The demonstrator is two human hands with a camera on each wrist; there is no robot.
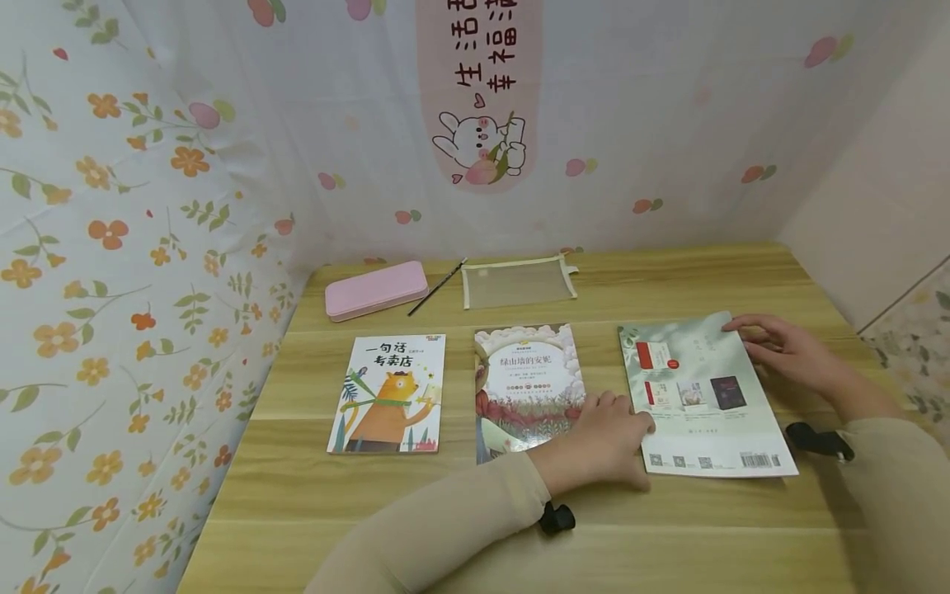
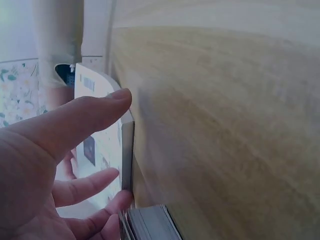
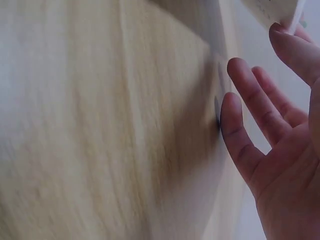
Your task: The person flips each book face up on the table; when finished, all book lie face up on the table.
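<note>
A pale green book (image 1: 701, 412) lies at the right with its printed back cover and barcode facing up. My right hand (image 1: 790, 355) pinches its far right corner, which is raised and bent; in the right wrist view the corner (image 3: 277, 12) sits between thumb and index finger, the other fingers spread. My left hand (image 1: 604, 441) is at the book's left edge with loosely bent fingers. In the left wrist view its thumb (image 2: 95, 117) and fingertips are close along the book's edge (image 2: 127, 155). Beneath the left wrist, a pink-and-white book (image 1: 527, 371) is partly covered.
On the left lies a book with an orange bear cover (image 1: 389, 396). Behind it are a pink pencil case (image 1: 377, 290), a dark pencil (image 1: 438, 287) and a mesh zip pouch (image 1: 518, 283). The wooden table (image 1: 579, 544) meets a patterned curtain (image 1: 631, 124) at the back.
</note>
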